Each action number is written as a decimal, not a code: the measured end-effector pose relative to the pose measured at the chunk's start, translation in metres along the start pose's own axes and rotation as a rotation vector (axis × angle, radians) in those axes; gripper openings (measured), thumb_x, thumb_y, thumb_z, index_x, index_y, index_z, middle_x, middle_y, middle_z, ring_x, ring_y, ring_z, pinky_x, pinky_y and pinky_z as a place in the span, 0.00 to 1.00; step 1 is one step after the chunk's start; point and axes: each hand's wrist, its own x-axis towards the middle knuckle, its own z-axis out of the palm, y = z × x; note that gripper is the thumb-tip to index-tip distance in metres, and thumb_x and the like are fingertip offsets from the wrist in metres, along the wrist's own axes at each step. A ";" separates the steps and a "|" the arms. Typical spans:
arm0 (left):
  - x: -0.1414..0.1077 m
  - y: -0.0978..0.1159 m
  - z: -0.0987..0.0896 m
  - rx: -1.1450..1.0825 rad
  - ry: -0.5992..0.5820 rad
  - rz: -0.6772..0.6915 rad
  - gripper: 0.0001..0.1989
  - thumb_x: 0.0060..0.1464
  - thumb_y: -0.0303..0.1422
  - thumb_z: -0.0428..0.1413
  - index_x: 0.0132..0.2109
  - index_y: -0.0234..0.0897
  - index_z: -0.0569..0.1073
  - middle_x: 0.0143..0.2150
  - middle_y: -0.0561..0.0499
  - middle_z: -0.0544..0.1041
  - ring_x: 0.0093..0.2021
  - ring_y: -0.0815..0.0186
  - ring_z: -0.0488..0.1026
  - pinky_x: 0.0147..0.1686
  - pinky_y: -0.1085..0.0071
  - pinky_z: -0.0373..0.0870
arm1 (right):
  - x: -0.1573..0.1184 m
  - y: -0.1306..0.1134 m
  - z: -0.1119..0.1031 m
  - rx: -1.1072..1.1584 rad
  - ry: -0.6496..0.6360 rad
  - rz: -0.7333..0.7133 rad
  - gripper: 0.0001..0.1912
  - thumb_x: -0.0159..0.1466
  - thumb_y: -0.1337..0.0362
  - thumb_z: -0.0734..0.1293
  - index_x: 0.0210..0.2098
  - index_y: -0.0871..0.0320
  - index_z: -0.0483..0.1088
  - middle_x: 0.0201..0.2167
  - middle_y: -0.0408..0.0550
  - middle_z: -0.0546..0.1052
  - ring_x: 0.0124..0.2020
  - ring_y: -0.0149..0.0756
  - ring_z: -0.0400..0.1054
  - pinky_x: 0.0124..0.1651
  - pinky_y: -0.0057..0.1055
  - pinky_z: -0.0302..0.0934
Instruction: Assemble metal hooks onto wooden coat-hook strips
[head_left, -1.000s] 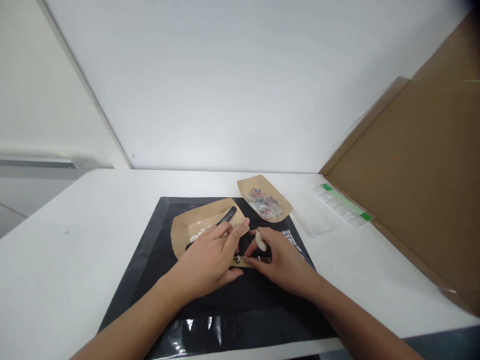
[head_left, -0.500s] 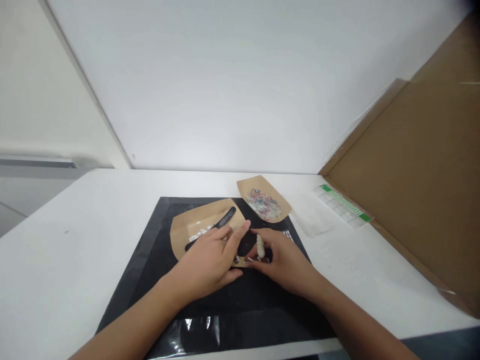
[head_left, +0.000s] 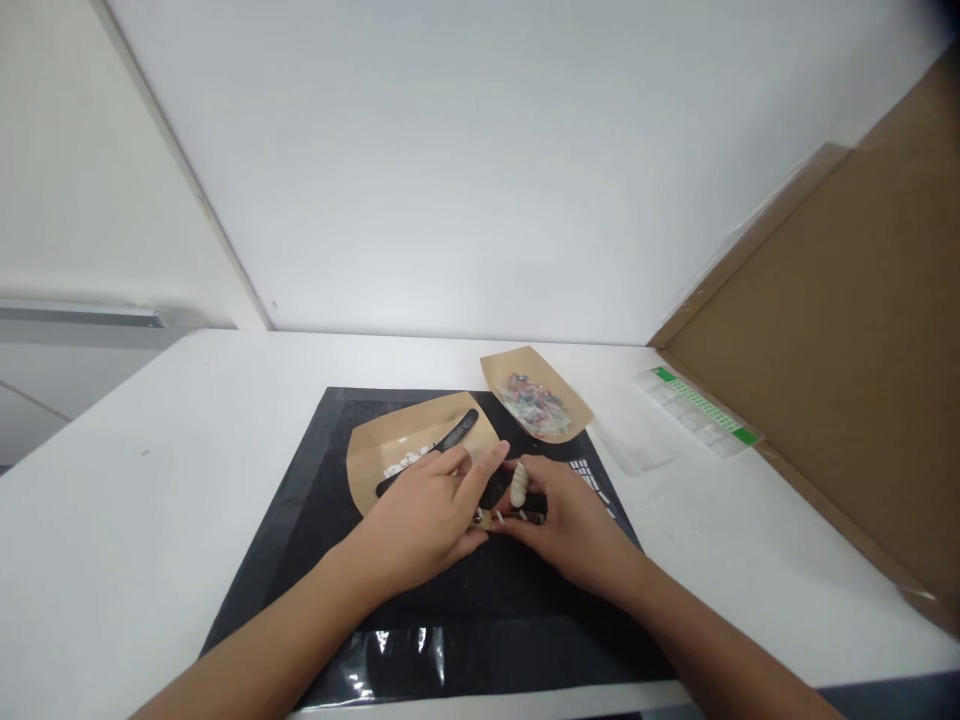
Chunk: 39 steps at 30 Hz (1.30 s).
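Note:
Low over the black mat, both hands meet at a small brown strip (head_left: 486, 521) with tiny white pieces and dark shiny spots along it. My left hand (head_left: 427, 510) has its thumb at the strip's near left edge and its index finger stretched forward; the other fingers are partly hidden. It appears to grip the strip. My right hand (head_left: 570, 515) is curled at the strip's right end, thumb and fingertips closed in. A ribbed cream finger cot (head_left: 519, 485) covers one of its fingertips. What that pinch holds is too small to make out.
Behind my left hand, a brown paper tray (head_left: 367, 455) holds white bits and a black curved tool (head_left: 459, 430). Another paper tray (head_left: 504, 366) contains small clear bags. White pieces (head_left: 581, 468) lie in rows on the black mat (head_left: 420, 640). A green-and-clear compartment case (head_left: 701, 410) lies near the cardboard wall (head_left: 847, 330).
The whole view has shifted slightly, showing more of the white rows by my right hand. My right fingertips and the white pieces at the strip have moved a little; my left hand keeps its pose.

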 end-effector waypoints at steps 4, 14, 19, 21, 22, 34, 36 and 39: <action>0.000 0.000 0.000 -0.009 -0.003 -0.002 0.45 0.64 0.34 0.60 0.76 0.37 0.41 0.48 0.41 0.78 0.55 0.48 0.74 0.54 0.51 0.73 | 0.000 0.000 0.000 0.050 -0.015 0.009 0.11 0.60 0.68 0.78 0.33 0.54 0.71 0.34 0.42 0.80 0.36 0.39 0.75 0.39 0.34 0.64; 0.002 0.002 -0.003 0.025 -0.002 -0.012 0.42 0.64 0.35 0.59 0.75 0.35 0.45 0.49 0.41 0.79 0.55 0.47 0.74 0.53 0.52 0.70 | 0.000 0.001 0.000 0.025 -0.003 -0.035 0.12 0.61 0.67 0.77 0.32 0.53 0.69 0.34 0.42 0.80 0.36 0.38 0.74 0.40 0.35 0.64; 0.001 0.002 -0.002 0.024 0.030 0.002 0.41 0.66 0.36 0.58 0.75 0.34 0.45 0.47 0.41 0.81 0.59 0.46 0.72 0.59 0.47 0.62 | 0.000 0.002 -0.012 -0.031 -0.056 -0.061 0.16 0.56 0.66 0.81 0.33 0.53 0.69 0.35 0.40 0.82 0.40 0.41 0.76 0.43 0.36 0.63; 0.000 0.002 -0.001 0.012 0.030 -0.015 0.42 0.65 0.35 0.59 0.75 0.35 0.45 0.46 0.42 0.82 0.60 0.45 0.71 0.61 0.44 0.59 | -0.001 0.002 -0.017 -0.049 -0.068 -0.072 0.16 0.56 0.66 0.81 0.34 0.52 0.70 0.35 0.40 0.83 0.41 0.42 0.76 0.45 0.37 0.62; -0.001 0.003 -0.001 0.007 0.028 -0.022 0.42 0.64 0.34 0.60 0.75 0.35 0.45 0.46 0.43 0.82 0.60 0.45 0.71 0.61 0.44 0.58 | -0.001 0.003 -0.018 -0.056 -0.064 -0.075 0.15 0.56 0.67 0.80 0.34 0.52 0.71 0.35 0.39 0.83 0.40 0.41 0.76 0.46 0.37 0.62; 0.000 0.006 -0.004 -0.023 -0.011 -0.062 0.41 0.62 0.31 0.61 0.74 0.37 0.47 0.47 0.42 0.83 0.62 0.44 0.70 0.64 0.37 0.54 | -0.005 0.005 -0.023 -0.102 -0.066 0.008 0.18 0.56 0.65 0.80 0.36 0.51 0.68 0.34 0.36 0.83 0.34 0.38 0.76 0.37 0.33 0.58; 0.000 0.005 -0.003 -0.020 -0.005 -0.058 0.41 0.63 0.31 0.61 0.74 0.37 0.48 0.48 0.41 0.82 0.62 0.44 0.69 0.64 0.37 0.54 | -0.006 0.006 -0.022 -0.080 -0.071 0.019 0.19 0.56 0.66 0.80 0.38 0.52 0.67 0.34 0.35 0.82 0.32 0.36 0.75 0.35 0.32 0.58; 0.000 0.004 -0.001 -0.026 0.008 -0.044 0.40 0.63 0.31 0.60 0.74 0.37 0.48 0.46 0.42 0.83 0.63 0.44 0.69 0.64 0.38 0.54 | -0.007 0.006 -0.021 -0.064 -0.070 0.007 0.19 0.58 0.68 0.78 0.38 0.52 0.65 0.34 0.36 0.82 0.33 0.36 0.75 0.36 0.32 0.59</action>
